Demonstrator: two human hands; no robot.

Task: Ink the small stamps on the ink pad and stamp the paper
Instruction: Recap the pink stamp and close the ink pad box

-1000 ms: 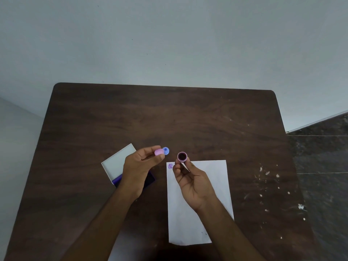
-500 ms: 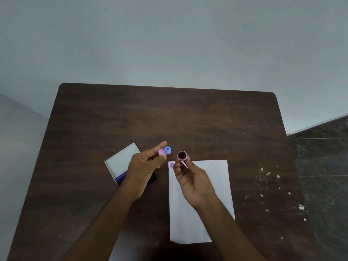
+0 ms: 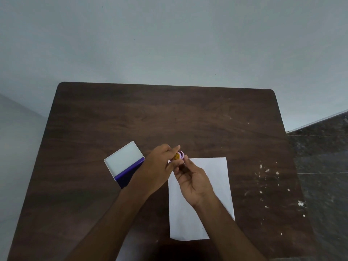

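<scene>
My left hand [image 3: 156,170] and my right hand [image 3: 194,180] meet fingertip to fingertip above the top left corner of the white paper [image 3: 212,172]. Between them is a small pink stamp [image 3: 178,156] with a yellow smiley face turned toward me. The left thumb and forefinger pinch its pink cap, and the right fingers hold its body from below. The open ink pad [image 3: 130,171], a white lid with a purple pad, lies on the table to the left, partly under my left wrist. The stamped mark on the paper's corner is hidden by my hands.
The dark wooden table [image 3: 169,113] stands against a pale wall. White paint specks [image 3: 267,170] dot its right side. A dark tiled floor [image 3: 323,157] shows beyond the right edge.
My hands have come together: the left brought the pink cap right onto the stamp held by the right. The blue stamp seen behind the fingers earlier is now hidden.
</scene>
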